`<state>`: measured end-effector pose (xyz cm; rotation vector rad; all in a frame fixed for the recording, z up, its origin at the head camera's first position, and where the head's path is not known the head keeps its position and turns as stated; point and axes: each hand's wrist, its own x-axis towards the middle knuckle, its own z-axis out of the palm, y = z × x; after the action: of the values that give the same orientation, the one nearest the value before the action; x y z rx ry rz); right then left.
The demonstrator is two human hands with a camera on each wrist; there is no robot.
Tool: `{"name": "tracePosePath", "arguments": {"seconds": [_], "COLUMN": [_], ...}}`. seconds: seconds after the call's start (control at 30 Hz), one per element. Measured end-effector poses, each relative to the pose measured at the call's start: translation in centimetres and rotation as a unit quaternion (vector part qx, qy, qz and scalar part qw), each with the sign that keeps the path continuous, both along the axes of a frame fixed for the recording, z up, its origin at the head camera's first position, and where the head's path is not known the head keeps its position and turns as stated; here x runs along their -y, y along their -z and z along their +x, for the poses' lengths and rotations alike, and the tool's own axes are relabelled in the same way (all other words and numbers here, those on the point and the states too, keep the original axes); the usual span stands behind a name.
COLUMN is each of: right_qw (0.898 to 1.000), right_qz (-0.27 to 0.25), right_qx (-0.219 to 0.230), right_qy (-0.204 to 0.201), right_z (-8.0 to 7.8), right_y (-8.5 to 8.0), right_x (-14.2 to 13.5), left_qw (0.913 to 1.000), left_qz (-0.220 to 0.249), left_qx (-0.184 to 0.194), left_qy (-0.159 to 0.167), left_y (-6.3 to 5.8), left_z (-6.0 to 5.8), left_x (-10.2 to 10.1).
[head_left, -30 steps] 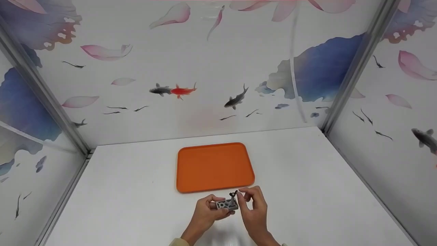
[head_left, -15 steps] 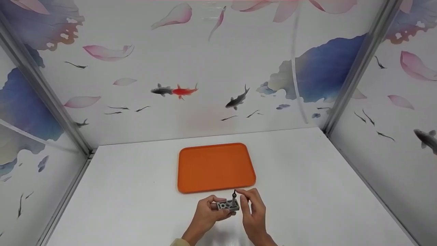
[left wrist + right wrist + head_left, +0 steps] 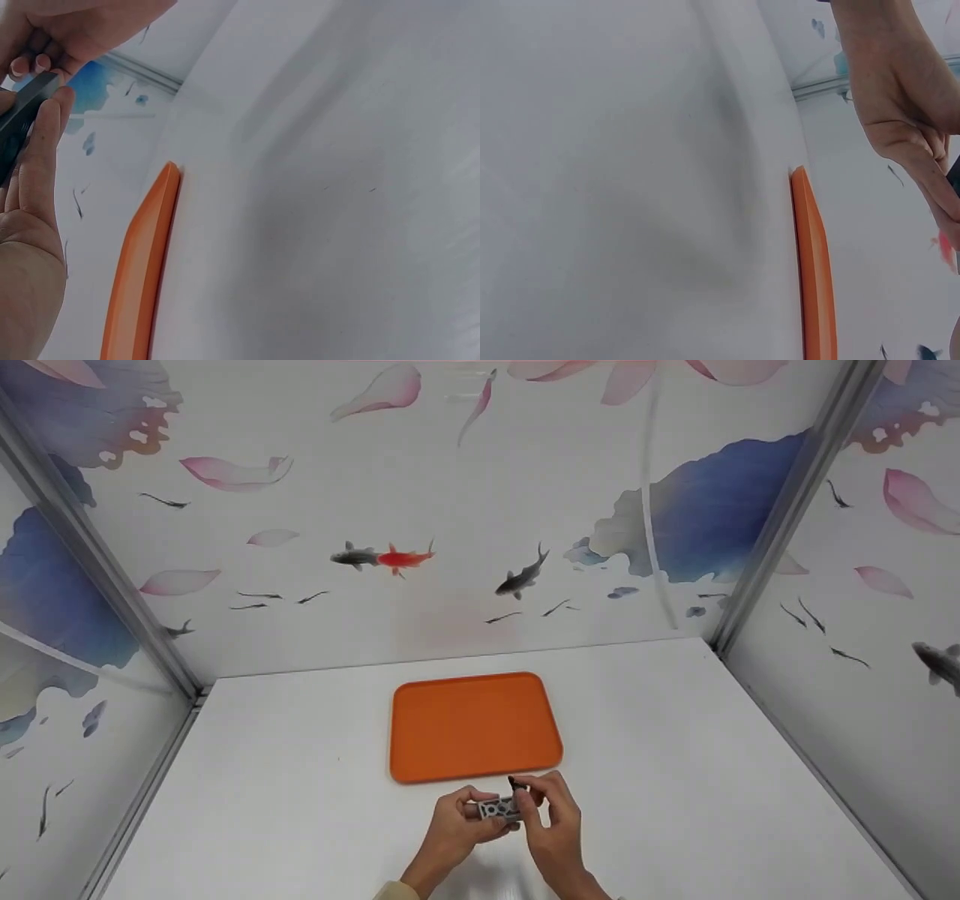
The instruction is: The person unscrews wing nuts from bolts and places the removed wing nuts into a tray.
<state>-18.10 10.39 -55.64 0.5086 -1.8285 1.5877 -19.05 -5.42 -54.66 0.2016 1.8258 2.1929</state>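
My left hand [image 3: 454,823] grips a small grey rectangular block [image 3: 493,809] with round openings in its face, fingers behind and thumb along the near side. A short upright piece with a black top [image 3: 517,784] stands at the block's right end. Thumb and index finger of my right hand [image 3: 556,819] pinch this piece and partly cover it. Edge-on and dark, the block [image 3: 26,112] appears between fingers in the left wrist view. Only a dark sliver of the held thing [image 3: 954,176] shows in the right wrist view.
An orange tray [image 3: 474,727] lies flat on the white table [image 3: 285,780], just beyond the hands. White panels printed with fish and petals [image 3: 450,495] enclose the table at the back and sides, with metal posts [image 3: 772,502] at the corners.
The black top tilted, then stood upright half a second ago with the right thumb apart from it. Now the right thumb and index finger close round it. The left hand keeps its hold.
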Motion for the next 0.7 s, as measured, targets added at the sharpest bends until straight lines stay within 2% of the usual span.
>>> {"name": "tracePosePath", "arguments": {"seconds": [0.13, 0.27, 0.7], "right_qw": [1.000, 1.000, 0.999], "right_qz": [0.000, -0.006, -0.023], "right_qx": [-0.011, 0.000, 0.003], "right_qy": [0.001, 0.001, 0.039], "right_z": [0.03, 0.06, -0.19], "right_y": [-0.06, -0.05, 0.04], "right_x": [-0.06, -0.17, -0.34], "left_qw": [1.0000, 1.0000, 0.9999], "left_qz": [0.000, -0.001, -0.013], "left_qx": [-0.002, -0.005, -0.008], "left_qy": [-0.002, -0.002, -0.005], "left_y": [0.08, 0.15, 0.07], "left_z": [0.07, 0.18, 0.17], "left_x": [-0.04, -0.08, 0.07]}}
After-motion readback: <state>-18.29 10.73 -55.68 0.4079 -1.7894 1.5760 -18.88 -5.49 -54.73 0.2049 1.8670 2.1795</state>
